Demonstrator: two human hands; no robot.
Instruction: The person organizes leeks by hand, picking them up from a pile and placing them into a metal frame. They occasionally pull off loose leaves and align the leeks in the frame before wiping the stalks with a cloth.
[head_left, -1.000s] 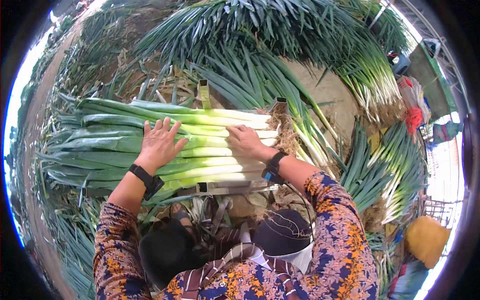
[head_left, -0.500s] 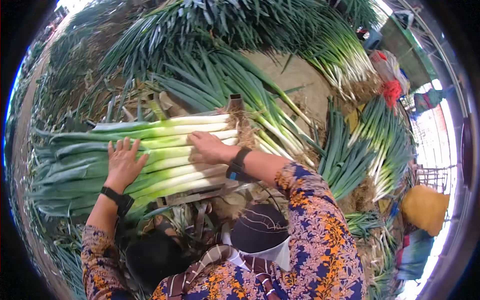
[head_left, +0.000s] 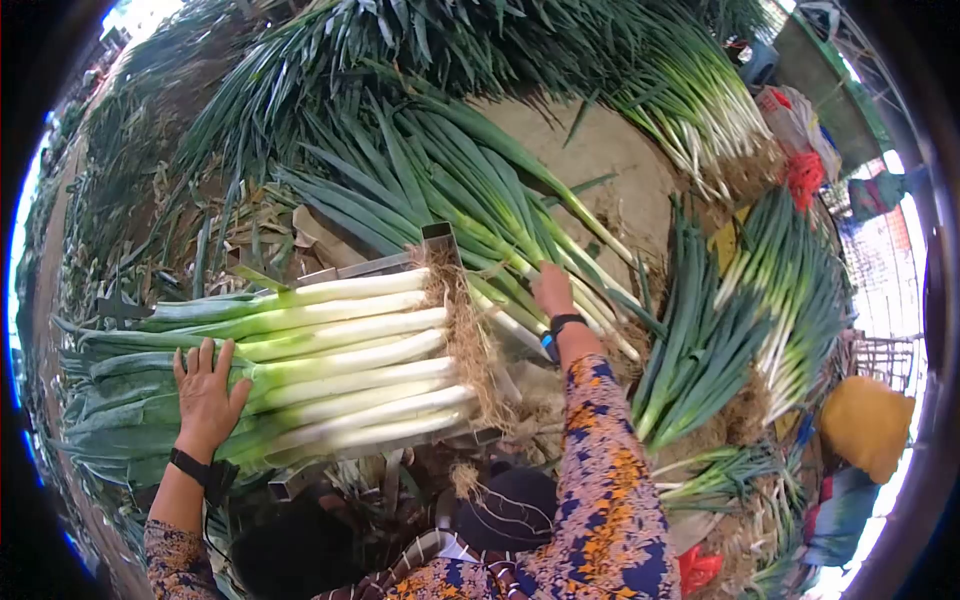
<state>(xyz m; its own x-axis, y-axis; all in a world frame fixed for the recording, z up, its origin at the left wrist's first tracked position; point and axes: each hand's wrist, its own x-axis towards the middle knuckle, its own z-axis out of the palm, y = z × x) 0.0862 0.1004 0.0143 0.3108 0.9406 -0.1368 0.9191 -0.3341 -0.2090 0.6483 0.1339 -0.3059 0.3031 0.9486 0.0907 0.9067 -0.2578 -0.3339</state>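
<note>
A row of trimmed leeks (head_left: 350, 345) lies side by side on a metal rack (head_left: 440, 238), white stalks and roots toward the right, leaves to the left. My left hand (head_left: 208, 395) rests flat on their green leaves with its fingers spread. Farther right, beyond the root ends, a loose pile of leeks (head_left: 450, 190) lies on the ground. My right hand (head_left: 553, 292) is closed at the stalks of that pile, on a leek; its fingertips are partly hidden.
A big heap of leeks (head_left: 400, 50) stretches across the back. More bundles (head_left: 790, 290) lie at the right, near a yellow-orange rounded object (head_left: 868, 428) and a red plastic bag (head_left: 803, 180). Leaf scraps (head_left: 150, 200) cover the ground at left. My dark knees or shoes (head_left: 505, 510) are close below the rack.
My right hand has left the white stalks on the rack and moved right to the loose pile. My left hand stays on the leaves. The view has shifted slightly.
</note>
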